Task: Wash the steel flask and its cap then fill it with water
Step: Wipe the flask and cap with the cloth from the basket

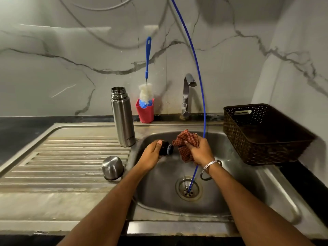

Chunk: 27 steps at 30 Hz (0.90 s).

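The tall cylindrical brushed-steel flask (122, 116) stands upright left of centre in the frame, on the sink's rim where the ribbed steel draining board (71, 157) meets the basin; its long axis is vertical and its open threaded mouth points straight up. Its small black stopper cap (166, 148) (the screw-in part, with a bluish ring at its end) is held over the basin just right of the flask's base, lying on its side with its axis level and its ringed end pointing right.

The left hand (151, 154) grips the cap from the left, fingers curled round its body and thumb on top, the forearm reaching up from the lower centre of the frame. The right hand (198, 150) clutches a crumpled red-and-white checked cloth (185, 144) in a closed fist, the cloth touching the cap's ringed end; a metal bangle sits on that wrist.

The domed steel cup lid (112, 167) rests mouth-down on the draining board, below the flask. The stainless steel sink basin (230, 192) fills the lower centre. A thin blue hose (197, 71) drops from the top of the frame into the drain. Behind stand a chrome tap (187, 96) and a red holder (145, 110) with a blue-handled bottle brush (147, 55). A dark brown perforated plastic basket (262, 134) sits at the right.
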Tool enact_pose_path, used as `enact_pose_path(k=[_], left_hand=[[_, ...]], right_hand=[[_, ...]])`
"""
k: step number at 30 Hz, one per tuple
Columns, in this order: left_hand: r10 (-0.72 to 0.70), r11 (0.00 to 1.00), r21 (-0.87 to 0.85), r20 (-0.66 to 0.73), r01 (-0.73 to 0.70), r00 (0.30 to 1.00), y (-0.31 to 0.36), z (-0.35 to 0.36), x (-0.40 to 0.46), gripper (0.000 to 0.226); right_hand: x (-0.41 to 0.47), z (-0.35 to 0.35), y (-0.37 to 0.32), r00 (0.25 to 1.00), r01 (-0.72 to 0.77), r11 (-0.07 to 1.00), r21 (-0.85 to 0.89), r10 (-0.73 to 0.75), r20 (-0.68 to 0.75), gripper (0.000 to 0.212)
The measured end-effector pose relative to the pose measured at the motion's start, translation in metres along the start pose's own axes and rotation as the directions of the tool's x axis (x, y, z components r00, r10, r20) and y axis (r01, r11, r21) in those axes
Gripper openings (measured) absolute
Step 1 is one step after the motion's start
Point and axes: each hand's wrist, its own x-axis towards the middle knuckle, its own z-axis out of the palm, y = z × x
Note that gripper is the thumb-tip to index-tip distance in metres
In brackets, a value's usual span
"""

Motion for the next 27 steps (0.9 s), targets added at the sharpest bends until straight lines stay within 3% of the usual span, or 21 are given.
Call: enact_pose_path(k=[4, 8, 11, 13, 17, 21, 23, 27], left_hand=[[-0.093, 0.993, -0.073, -0.011, 0.092, 0.996, 0.004, 0.001, -0.002, 0.043], [-0.181, 0.951, -0.259, -0.024, 0.168, 0.983, 0.008, 0.006, -0.003, 0.052], [-0.196, 0.947, -0.262, -0.009, 0.186, 0.981, 0.008, 0.004, -0.004, 0.063], [-0.166, 0.963, -0.210, 0.029, 0.168, 0.986, 0.010, 0.001, -0.007, 0.071], [-0.133, 0.986, -0.097, 0.035, 0.136, 0.991, 0.018, 0.003, -0.011, 0.069], [-0.123, 0.992, -0.045, -0.044, 0.121, 0.991, 0.014, 0.004, -0.006, 0.074], [-0.111, 0.992, 0.045, -0.073, 0.115, 0.991, 0.008, 0.001, -0.003, 0.076], [0.028, 0.989, 0.145, -0.094, -0.014, 0.995, 0.017, -0.002, -0.006, 0.069]], right_hand=[[-0.009, 0.002, -0.003, 0.973, 0.232, 0.969, -0.082, -0.230, 0.033, 0.037], [-0.013, 0.010, -0.006, 0.852, 0.520, 0.844, -0.128, -0.504, 0.138, 0.050], [-0.014, 0.015, -0.008, 0.786, 0.617, 0.748, -0.245, -0.570, 0.240, 0.056], [-0.012, 0.017, -0.008, 0.770, 0.638, 0.714, -0.288, -0.592, 0.237, 0.054], [-0.009, 0.015, -0.007, 0.829, 0.547, 0.793, -0.268, -0.558, 0.042, 0.033], [-0.017, 0.020, -0.009, 0.739, 0.670, 0.662, -0.336, -0.635, 0.224, 0.044], [-0.014, 0.021, -0.007, 0.734, 0.675, 0.623, -0.395, -0.622, 0.272, 0.046], [-0.008, 0.017, -0.002, 0.879, 0.475, 0.791, -0.385, -0.445, 0.170, 0.018]])
